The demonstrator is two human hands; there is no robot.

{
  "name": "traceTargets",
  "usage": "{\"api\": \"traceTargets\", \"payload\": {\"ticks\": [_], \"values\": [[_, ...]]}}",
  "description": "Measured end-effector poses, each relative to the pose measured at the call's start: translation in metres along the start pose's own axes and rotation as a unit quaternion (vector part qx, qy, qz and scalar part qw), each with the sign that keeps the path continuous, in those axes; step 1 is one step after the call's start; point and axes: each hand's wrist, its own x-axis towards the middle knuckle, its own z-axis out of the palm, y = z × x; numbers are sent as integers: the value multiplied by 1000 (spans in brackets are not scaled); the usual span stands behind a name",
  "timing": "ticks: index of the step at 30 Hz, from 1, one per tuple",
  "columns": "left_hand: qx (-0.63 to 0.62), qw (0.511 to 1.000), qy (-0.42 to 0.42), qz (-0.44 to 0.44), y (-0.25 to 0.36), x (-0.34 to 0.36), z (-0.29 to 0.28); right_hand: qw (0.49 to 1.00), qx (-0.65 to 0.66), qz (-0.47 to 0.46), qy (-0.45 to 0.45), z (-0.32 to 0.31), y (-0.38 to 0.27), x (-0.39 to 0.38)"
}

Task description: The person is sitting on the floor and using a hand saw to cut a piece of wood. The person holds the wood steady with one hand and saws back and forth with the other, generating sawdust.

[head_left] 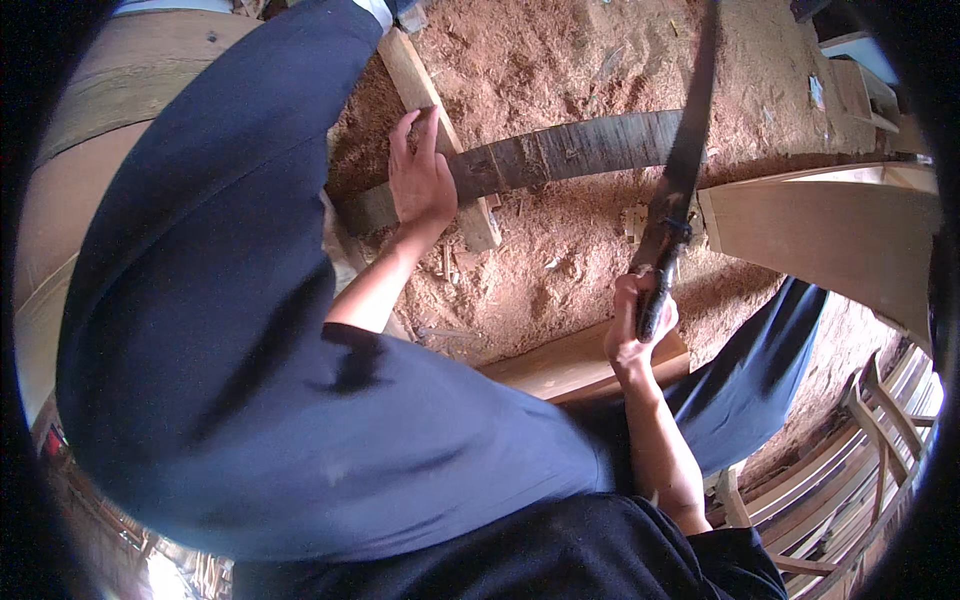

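Observation:
My left hand (pixel 422 180) is open, its fingers extended and slightly bent over a pale wooden batten (pixel 405 70) and a long, dark, rough board (pixel 575 148) lying across it; whether it presses on them I cannot tell. My right hand (pixel 643 325) grips the dark handle of a long saw (pixel 690 140). The saw's blade points away from me and passes over or beside the right end of the dark board; contact is unclear. Beneath the board, sawdust (pixel 540 250) covers the ground. My legs in dark trousers lie either side of and below my hands.
A brown plank (pixel 530 360) lies between my legs. A wide, pale curved panel (pixel 810 225) stands at the right, with small wooden pieces (pixel 865 95) above it. Stacked slats and frames (pixel 830 505) fill the lower right. Large boards (pixel 90 80) line the left edge.

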Motion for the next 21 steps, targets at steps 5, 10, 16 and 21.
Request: {"api": "traceTargets", "payload": {"ticks": [5,10,16,21], "values": [[-26,999,-19,1,5,0,5,997,52,39,34,3,-1,5],[-30,999,-18,-14,9,1,4,993,86,79,23,4,-5,7],[-25,999,-21,6,5,0,1,994,97,44,-8,3,-13,9],[-14,1000,-15,15,6,1,7,994,-26,99,-30,-7,-17,3]]}}
